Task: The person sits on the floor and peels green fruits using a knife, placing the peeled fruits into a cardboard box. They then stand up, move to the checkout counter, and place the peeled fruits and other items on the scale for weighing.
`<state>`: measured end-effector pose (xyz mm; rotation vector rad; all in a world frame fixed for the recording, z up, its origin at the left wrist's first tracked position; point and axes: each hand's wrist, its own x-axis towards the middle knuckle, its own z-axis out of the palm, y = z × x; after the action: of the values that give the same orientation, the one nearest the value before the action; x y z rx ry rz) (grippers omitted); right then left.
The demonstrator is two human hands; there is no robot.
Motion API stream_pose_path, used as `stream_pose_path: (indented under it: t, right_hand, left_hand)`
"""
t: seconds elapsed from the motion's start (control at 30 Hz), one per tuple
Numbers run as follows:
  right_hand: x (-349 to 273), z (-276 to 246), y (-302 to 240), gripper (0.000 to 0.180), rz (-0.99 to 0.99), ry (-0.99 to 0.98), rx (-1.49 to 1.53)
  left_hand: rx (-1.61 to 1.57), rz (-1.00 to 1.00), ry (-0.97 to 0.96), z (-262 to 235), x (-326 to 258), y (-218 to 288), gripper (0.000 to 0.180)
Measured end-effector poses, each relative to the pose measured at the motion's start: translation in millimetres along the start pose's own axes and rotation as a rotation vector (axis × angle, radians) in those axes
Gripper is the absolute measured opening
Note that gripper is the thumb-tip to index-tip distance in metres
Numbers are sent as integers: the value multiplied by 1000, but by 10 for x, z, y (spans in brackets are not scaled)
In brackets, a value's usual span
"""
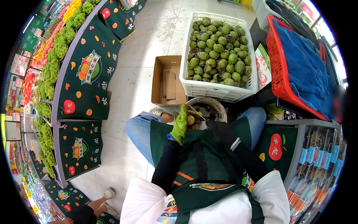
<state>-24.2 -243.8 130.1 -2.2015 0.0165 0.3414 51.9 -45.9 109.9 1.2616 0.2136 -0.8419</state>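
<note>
My left hand, in a yellow-green glove, is closed over the near left rim of a round bucket. What its fingers grip is hidden from above. Small brownish round fruits show right beside those fingers. My right hand wears a dark glove and is closed on one end of a thin pale rod-like tool, which slants up toward the left glove. Whether this is a blade or a stick cannot be made out. The bucket stands between my knees, stained dark inside.
Beyond the bucket stands a white crate heaped with green round fruits, some blackened. An open cardboard box sits left of it. A red basket with blue cloth is at right. Fruit stands line the left; another person's foot shows lower left.
</note>
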Motion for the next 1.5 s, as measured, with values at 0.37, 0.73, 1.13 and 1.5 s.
stream_pose_path:
  t: [0.37, 0.73, 1.13, 1.5]
  right_hand:
    - [-67, 200, -155, 41, -72, 44, -63]
    - [-131, 102, -65, 45, -148, 44, 16]
    - [-202, 10, 55, 44, -156, 194, -245]
    - [-303, 220, 19, 42, -91, 139, 39]
  left_hand:
    - [69, 243, 25, 97, -80, 84, 84]
    - [41, 289, 40, 164, -152, 162, 77]
    - [365, 206, -127, 57, -164, 287, 76]
    - [-165, 182, -75, 197, -101, 189, 90]
